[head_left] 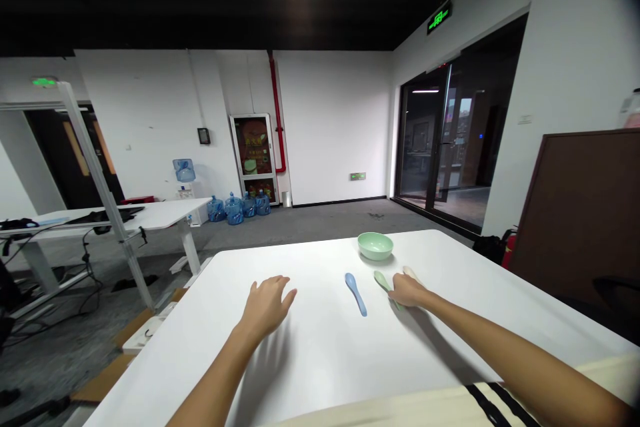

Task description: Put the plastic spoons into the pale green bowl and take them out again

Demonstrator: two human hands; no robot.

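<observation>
Two hands of mine, neither clearly gripping: my right hand (407, 290) lies over a green plastic spoon (383, 280), touching it, though I can't tell whether it's closed, with a cream spoon (411, 273) just behind. My left hand (267, 307) is open, fingers spread, near a blue spoon (356, 293). A pale green bowl (375, 246) sits beyond, on the white table (320, 367).

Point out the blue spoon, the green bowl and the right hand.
Blue spoon (357, 297): head view, middle of its handle.
Green bowl (375, 254): head view, front of its outer wall.
Right hand (407, 291): head view, back of the hand.
</observation>
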